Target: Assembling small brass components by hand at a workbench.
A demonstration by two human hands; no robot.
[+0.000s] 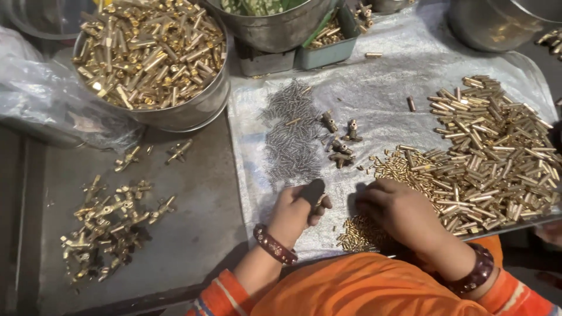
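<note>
A: What is held on the left?
B: A brass piece (pixel 319 202) is clamped in the left hand (pixel 295 208), beside the screws (pixel 291 131).
A: And right?
B: Small brass pins (pixel 404 169) are covered by the right hand (pixel 398 208), fingers curled together; one pin is best picked singly, kept level.

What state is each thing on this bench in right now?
Round steel bowl: heaped full of brass parts.
Grey screws: loose pile.
Long brass tubes: loose heap.
Left hand: closed on a small brass part.
Right hand: resting on small brass pins.
</note>
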